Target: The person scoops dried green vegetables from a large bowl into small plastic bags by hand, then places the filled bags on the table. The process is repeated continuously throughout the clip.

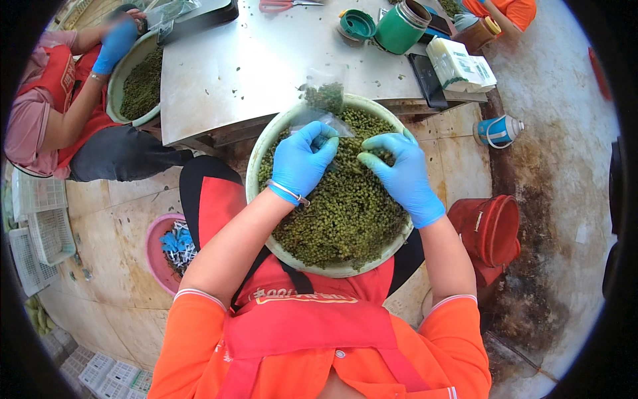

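A wide pale-green basin (253,174) rests on my lap, heaped with small green peppercorns (339,223) on their stems. Over its far left part, my left hand (304,159), in a blue glove, pinches the edge of a clear plastic bag (325,98). The bag leans out over the basin's far rim, with some green peppercorns inside. My right hand (402,169), also gloved in blue with green-stained fingertips, hovers above the heap at the right, its fingers curled in toward the thumb. Whatever lies between those fingertips is too small to make out.
Beyond the basin stands a metal table (219,73) with red scissors (286,5), a green jar (402,26) and a stack of plastic bags (458,66). A co-worker (66,100) sits at the left with another basin (118,86). Red bucket (488,229) at right; pink basin (156,256) at left.
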`<state>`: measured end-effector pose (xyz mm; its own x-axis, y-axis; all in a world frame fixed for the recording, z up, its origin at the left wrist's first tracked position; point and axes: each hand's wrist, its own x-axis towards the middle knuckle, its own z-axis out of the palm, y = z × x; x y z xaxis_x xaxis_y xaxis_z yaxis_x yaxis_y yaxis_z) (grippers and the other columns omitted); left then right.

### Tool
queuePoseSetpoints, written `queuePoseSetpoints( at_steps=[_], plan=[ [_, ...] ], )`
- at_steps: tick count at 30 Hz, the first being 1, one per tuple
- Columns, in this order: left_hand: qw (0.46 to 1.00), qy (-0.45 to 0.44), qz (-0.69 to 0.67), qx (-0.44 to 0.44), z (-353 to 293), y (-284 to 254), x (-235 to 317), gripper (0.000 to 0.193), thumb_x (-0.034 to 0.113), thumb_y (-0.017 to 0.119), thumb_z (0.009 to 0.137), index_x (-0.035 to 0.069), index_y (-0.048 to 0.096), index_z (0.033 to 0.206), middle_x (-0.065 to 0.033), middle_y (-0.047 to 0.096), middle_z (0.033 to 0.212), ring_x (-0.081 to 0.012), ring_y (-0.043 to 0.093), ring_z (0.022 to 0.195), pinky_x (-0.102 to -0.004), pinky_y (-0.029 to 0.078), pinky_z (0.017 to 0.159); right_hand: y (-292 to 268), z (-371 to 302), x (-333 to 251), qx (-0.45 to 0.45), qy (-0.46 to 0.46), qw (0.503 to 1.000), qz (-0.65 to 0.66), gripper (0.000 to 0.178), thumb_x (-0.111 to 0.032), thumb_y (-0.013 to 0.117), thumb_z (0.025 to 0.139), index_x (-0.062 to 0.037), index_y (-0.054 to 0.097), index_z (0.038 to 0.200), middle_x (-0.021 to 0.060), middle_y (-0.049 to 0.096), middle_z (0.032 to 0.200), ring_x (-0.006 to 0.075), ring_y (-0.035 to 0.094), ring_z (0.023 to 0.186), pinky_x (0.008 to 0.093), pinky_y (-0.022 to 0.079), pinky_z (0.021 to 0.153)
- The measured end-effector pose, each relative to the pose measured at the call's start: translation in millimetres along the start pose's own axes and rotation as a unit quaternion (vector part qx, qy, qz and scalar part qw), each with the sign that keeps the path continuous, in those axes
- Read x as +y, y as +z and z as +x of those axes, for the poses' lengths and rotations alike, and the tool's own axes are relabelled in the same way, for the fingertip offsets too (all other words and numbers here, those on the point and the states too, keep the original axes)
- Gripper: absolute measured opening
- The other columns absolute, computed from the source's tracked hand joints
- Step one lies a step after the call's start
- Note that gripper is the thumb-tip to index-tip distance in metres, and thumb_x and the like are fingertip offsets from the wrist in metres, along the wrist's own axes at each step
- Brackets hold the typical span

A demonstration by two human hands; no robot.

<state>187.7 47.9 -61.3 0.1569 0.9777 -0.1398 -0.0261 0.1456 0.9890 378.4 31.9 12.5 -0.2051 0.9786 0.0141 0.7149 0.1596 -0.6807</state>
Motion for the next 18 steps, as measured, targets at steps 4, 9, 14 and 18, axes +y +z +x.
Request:
queuePoseSetpoints(
  at_steps=[4,9,14,18],
  plan=[
    [0.991,-0.013,-0.133,-0.012,-7.5,8.3,13.7,0.012,0.008,0.063,0.093,0.0,0.065,0.103,-0.0008,0.063,0.078,-0.0066,0.058,0.065,-0.0234,0.053,0.061,9.8,3.7,-23.1,0.069,0.069,0.988,0.122,0.019,-0.02,0.076,0.081,-0.0058,0.072,0.093,0.0074,0.07,0.092,0.024,0.062,0.094,0.0403,0.042,0.094],
    [0.978,-0.019,-0.207,0.011,-8.0,-3.4,21.5,0.011,0.007,0.064,0.093,0.001,0.064,0.102,-0.0025,0.065,0.08,-0.0079,0.062,0.066,-0.025,0.055,0.059,1.7,5.0,-25.0,0.144,-0.1,0.984,-0.043,0.032,-0.018,0.075,0.08,-0.0065,0.069,0.11,0.0084,0.07,0.098,0.0241,0.059,0.104,0.0403,0.041,0.097],
    [0.969,-0.025,-0.244,0.002,-19.0,0.6,35.0,0.012,0.006,0.065,0.091,0.001,0.065,0.102,-0.0028,0.066,0.081,-0.0079,0.062,0.066,-0.0235,0.054,0.061,-3.9,10.2,-16.3,-0.077,0.144,0.941,0.297,0.04,-0.019,0.077,0.078,-0.0044,0.065,0.113,0.0103,0.068,0.09,0.0284,0.061,0.084,0.0401,0.04,0.099],
    [0.997,0.06,-0.038,-0.005,-34.7,18.0,47.5,0.012,0.005,0.069,0.089,0.002,0.069,0.101,-0.0009,0.067,0.085,-0.0045,0.059,0.072,-0.0197,0.048,0.065,21.4,19.1,4.6,-0.027,0.068,0.997,-0.029,0.03,-0.019,0.077,0.08,-0.002,0.063,0.1,0.0062,0.067,0.083,0.0152,0.064,0.086,0.0312,0.049,0.082]
  ],
)
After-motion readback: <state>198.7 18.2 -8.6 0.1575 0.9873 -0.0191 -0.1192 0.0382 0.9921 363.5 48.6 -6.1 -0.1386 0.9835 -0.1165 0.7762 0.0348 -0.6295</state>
